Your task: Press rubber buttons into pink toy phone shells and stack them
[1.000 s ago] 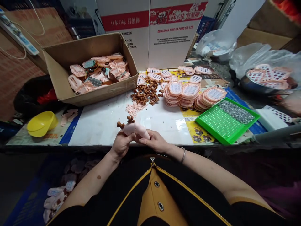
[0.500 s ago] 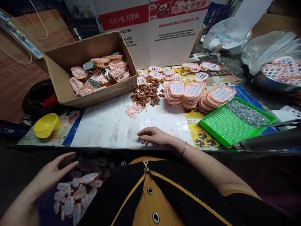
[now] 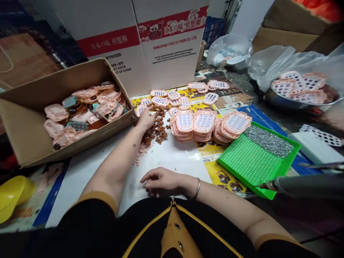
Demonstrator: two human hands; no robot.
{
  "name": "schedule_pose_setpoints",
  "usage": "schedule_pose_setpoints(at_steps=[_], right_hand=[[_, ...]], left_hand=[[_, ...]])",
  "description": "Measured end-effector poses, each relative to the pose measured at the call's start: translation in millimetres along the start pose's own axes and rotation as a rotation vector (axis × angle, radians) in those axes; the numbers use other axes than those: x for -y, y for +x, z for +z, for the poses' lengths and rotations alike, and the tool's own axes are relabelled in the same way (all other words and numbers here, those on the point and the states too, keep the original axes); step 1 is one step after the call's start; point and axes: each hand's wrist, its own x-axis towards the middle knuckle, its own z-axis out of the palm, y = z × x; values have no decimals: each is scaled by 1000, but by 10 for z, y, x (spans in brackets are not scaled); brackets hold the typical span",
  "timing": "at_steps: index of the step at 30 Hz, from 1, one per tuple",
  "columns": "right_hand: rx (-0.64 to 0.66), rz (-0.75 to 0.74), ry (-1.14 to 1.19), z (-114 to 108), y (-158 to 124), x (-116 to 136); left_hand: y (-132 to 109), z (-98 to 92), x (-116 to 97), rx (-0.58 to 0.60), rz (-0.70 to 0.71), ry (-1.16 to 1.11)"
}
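Note:
My left hand (image 3: 146, 119) reaches to the left edge of the brown parts pile (image 3: 158, 130), beside the cardboard box. Its fingertips touch a pink perforated plate or the brown parts near it; what they hold, if anything, is too small to make out. My right hand (image 3: 159, 180) rests low over the white work surface (image 3: 185, 161), fingers apart and slightly curled, with nothing in it. Small pink pieces (image 3: 140, 152) lie in front of the brown pile. Stacks of pink plates (image 3: 204, 122) stand to the right, with loose pink plates (image 3: 160, 101) behind.
The cardboard box (image 3: 80, 143) full of pink parts stands at left, a yellow scoop (image 3: 16, 193) below it. At right are a green tray (image 3: 258, 168) with small metal pieces, a dark tool (image 3: 309, 186) and a metal bowl (image 3: 285, 105) of plates. Large white cartons (image 3: 172, 71) stand behind.
My left hand has moved from above the bin of pink parts up to the brown pile. The view has shifted; my right hand keeps its relaxed pose over the white surface.

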Motion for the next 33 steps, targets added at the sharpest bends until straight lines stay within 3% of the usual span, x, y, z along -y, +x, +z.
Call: schedule_pose_setpoints(at_steps=[2, 5, 8, 11, 18, 27, 33], right_hand=[[-13, -18, -80, -33, 14, 8], [-48, -52, -204, -60, 32, 70], [-60, -21, -245, -66, 42, 129], [-68, 12, -251, -55, 49, 139], [-81, -15, -306, -32, 25, 136], [-91, -70, -360, -23, 9, 116], [-96, -69, -365, -10, -10, 111]], left_hand=[[403, 186, -80, 20, -12, 132], [805, 349, -127, 92, -25, 325], [1025, 410, -133, 172, -38, 491], [1052, 422, -118, 225, -35, 610], [511, 325, -81, 246, 92, 712], [-329, -85, -120, 235, 265, 681], [-928, -218, -34, 256, 322, 581]])
